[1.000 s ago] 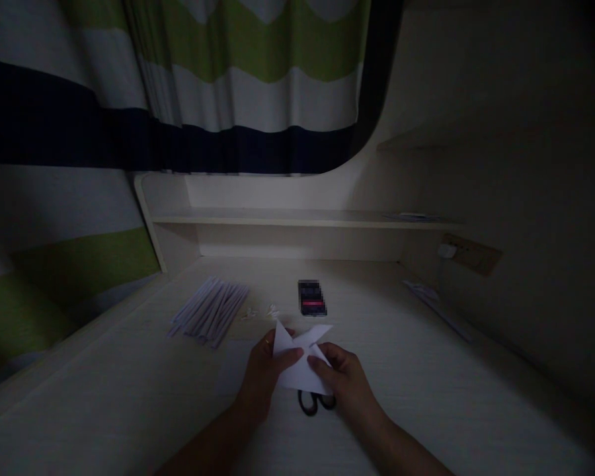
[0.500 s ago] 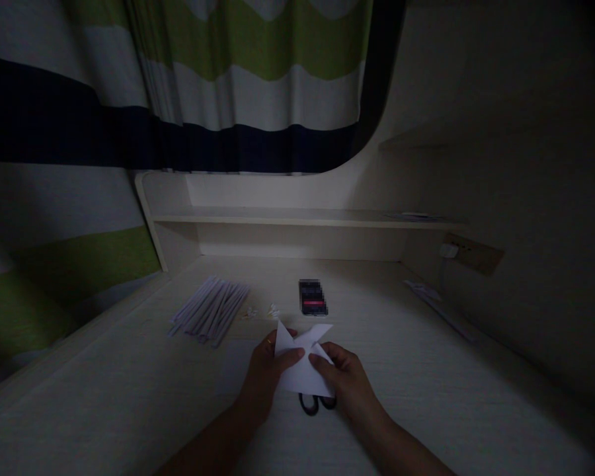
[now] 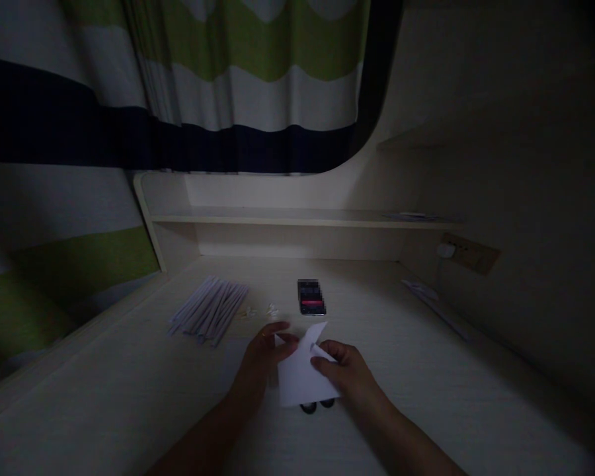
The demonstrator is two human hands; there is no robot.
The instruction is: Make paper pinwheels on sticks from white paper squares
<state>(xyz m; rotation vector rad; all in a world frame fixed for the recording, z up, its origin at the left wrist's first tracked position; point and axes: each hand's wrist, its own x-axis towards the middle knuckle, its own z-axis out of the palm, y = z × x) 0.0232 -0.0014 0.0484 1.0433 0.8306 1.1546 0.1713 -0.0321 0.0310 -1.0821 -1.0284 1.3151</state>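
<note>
A thin, plain white piece of folded paper (image 3: 300, 380) is up in front of the person, above the pale wood desk (image 3: 416, 383). Its bottom part is wide and flat, with a straight edge. At the top, one pointy flap sticks up and leans to the right, and a smaller fold sits by the right thumb. The right hand (image 3: 346, 370) pinches the paper's right side between thumb and fingers. The left hand (image 3: 264, 357) has its thumb and pointing finger spread apart, close to the paper's top left corner; I can't tell how firmly it touches. Two round black scissor handles (image 3: 308, 408) peek out just under the paper's bottom edge.
</note>
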